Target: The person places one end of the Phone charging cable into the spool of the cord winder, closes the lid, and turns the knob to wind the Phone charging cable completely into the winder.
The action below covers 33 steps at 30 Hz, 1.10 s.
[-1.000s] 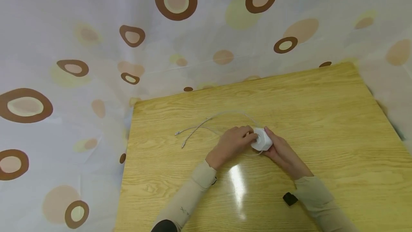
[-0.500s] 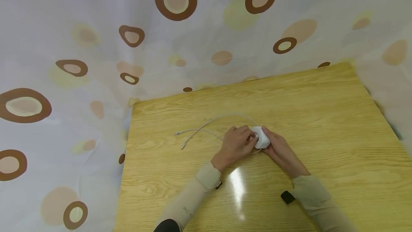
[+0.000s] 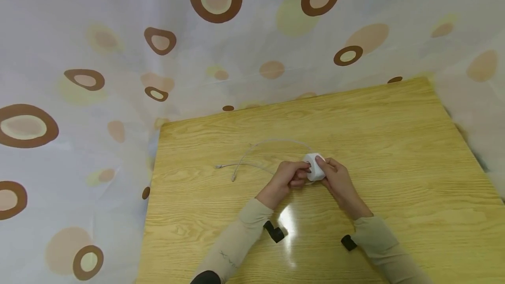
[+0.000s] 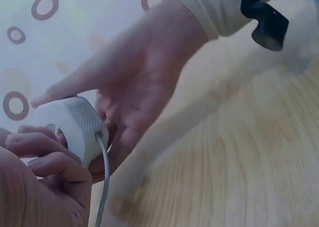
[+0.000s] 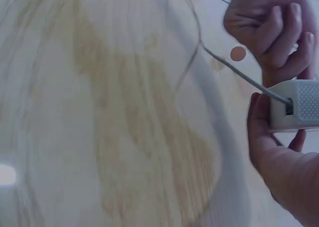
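Note:
A small white faceted block [image 3: 316, 169], held above the table, has a grey-white cable [image 4: 105, 187] leaving a slot beside its dimpled side. My right hand [image 3: 342, 184] grips the block from the right, with the thumb on top and fingers beneath. From the left, the curled fingers of my left hand [image 3: 282, 182] pinch at the block's near face. In the left wrist view, those fingertips reach an opening in the block [image 4: 82, 124]; what lies inside is hidden. The dimpled side of the block [image 5: 308, 105] also shows in the right wrist view.
Two thin white cable stretches, one an arc [image 3: 276, 140], lie left of the hands, and a connector [image 3: 233, 178] is at one end. Under them spreads a wood-grain table [image 3: 394, 143], bordered behind and left by a spotted curtain [image 3: 244, 38].
The left hand has turned, its thumb and forefinger now on the block's left face. The right thumb has moved onto the block's top. One cable end has shifted slightly right.

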Each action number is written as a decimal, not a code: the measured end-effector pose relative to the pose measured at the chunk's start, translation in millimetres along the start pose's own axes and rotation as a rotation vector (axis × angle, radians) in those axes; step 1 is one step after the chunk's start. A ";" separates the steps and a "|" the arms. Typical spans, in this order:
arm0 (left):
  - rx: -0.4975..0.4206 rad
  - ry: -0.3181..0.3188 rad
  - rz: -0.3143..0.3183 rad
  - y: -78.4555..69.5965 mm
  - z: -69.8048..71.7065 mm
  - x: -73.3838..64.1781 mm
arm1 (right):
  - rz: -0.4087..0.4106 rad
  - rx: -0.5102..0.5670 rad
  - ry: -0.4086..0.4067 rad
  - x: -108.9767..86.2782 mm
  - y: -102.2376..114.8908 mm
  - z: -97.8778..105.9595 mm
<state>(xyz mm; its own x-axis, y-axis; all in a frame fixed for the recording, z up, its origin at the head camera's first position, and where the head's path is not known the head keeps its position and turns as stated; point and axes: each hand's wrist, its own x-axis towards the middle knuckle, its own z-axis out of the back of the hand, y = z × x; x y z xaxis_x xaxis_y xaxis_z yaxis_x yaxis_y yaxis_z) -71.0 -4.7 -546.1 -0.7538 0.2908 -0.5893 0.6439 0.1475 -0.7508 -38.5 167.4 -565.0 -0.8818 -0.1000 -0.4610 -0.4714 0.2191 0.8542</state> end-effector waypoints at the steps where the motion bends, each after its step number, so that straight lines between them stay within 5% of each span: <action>1: 0.025 0.009 -0.023 0.7 2.0 -1.1 | -0.013 0.001 0.005 -0.3 0.6 -0.9; 4: 0.328 0.033 -0.200 3.3 8.2 -5.5 | -0.067 -0.006 0.029 -1.4 1.9 -1.0; 10: 1.212 -0.055 -0.807 6.1 24.2 -17.4 | -0.089 0.028 0.073 -2.1 1.4 3.5; 13: 1.474 -0.068 -1.102 6.5 31.1 -17.8 | -0.074 0.067 0.105 -2.0 -0.3 5.3; 16: 1.585 -0.083 -1.277 6.6 34.9 -14.5 | -0.067 0.093 0.139 -2.3 -2.7 5.5; 20: 1.571 -0.118 -1.298 6.7 35.2 -11.2 | -0.056 0.095 0.142 -2.9 -5.7 3.3; 26: 1.450 -0.172 -1.190 17.0 28.5 -8.1 | -0.059 0.087 0.108 -3.6 -7.1 1.7; 29: 1.377 -0.222 -1.051 21.5 22.6 -8.9 | -0.064 0.098 0.089 -3.0 -7.5 0.8; 33: 1.128 -0.216 -0.726 21.8 11.2 -10.1 | -0.064 0.122 0.044 -2.6 -9.1 -1.4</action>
<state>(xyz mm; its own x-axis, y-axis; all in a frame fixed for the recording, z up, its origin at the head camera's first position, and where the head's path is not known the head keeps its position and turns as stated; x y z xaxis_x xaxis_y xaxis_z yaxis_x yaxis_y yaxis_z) -50.8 -14.9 -559.8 -0.9466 0.3113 0.0841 -0.2826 -0.6752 -0.6814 -32.0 164.3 -571.2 -0.8510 -0.1596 -0.5002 -0.5237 0.3271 0.7866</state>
